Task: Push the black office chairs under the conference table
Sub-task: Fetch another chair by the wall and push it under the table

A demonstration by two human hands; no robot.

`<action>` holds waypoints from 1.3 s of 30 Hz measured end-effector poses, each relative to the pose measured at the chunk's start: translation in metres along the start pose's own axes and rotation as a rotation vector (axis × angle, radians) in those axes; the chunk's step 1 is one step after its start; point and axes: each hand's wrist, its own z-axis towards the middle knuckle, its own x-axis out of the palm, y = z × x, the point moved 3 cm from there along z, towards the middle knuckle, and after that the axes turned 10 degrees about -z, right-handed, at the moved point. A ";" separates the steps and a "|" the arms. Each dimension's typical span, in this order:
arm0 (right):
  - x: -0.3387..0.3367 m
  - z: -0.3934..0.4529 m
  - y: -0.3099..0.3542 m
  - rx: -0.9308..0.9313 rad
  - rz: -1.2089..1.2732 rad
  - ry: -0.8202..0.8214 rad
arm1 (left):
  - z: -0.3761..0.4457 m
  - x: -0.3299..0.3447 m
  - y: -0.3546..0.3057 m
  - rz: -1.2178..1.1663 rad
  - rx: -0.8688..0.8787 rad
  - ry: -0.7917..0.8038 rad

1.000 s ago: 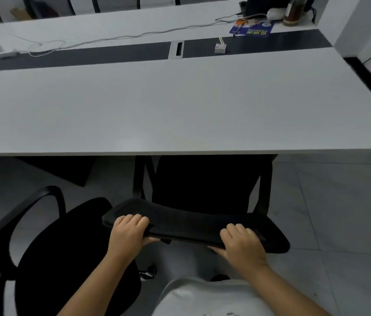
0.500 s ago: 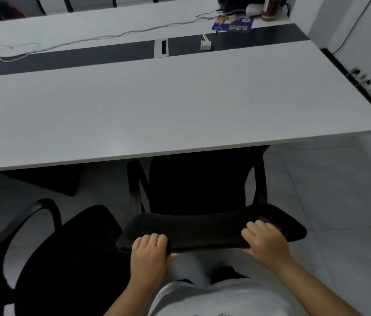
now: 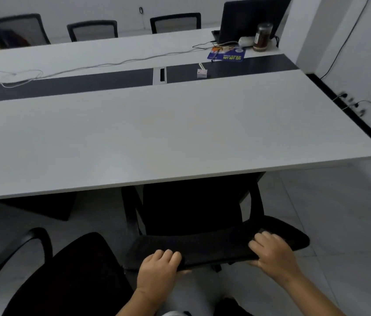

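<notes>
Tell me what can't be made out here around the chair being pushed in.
Head view, the only one:
- Chair: its seat front and wheels are hidden by the table and the chair's own backrest.
- Left hand and right hand: the thumbs lie mostly under the backrest.
- Second chair: cut off by the left and bottom edges.
- Blue booklet: print too small to read.

Dim, flat light, soft blur throughout, wide-angle bowing at edges, perhaps deepest shadow under the table [image 3: 180, 137]
</notes>
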 end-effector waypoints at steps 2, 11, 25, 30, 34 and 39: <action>0.002 0.012 -0.001 -0.010 -0.007 0.000 | 0.010 0.001 0.007 0.001 0.001 0.000; 0.038 0.071 -0.012 0.006 -0.004 0.053 | 0.072 0.002 0.053 0.046 -0.034 0.013; 0.059 0.114 -0.030 -0.031 -0.075 -0.020 | 0.116 0.009 0.087 0.042 0.049 -0.119; 0.073 0.121 -0.048 -0.177 0.009 -0.060 | 0.100 0.021 0.059 0.110 -0.137 -0.169; 0.076 0.127 -0.043 -0.166 -0.011 -0.043 | 0.102 0.026 0.069 0.070 -0.145 -0.128; 0.070 0.125 -0.026 -0.043 0.006 0.149 | 0.102 0.024 0.079 -0.014 -0.273 -0.168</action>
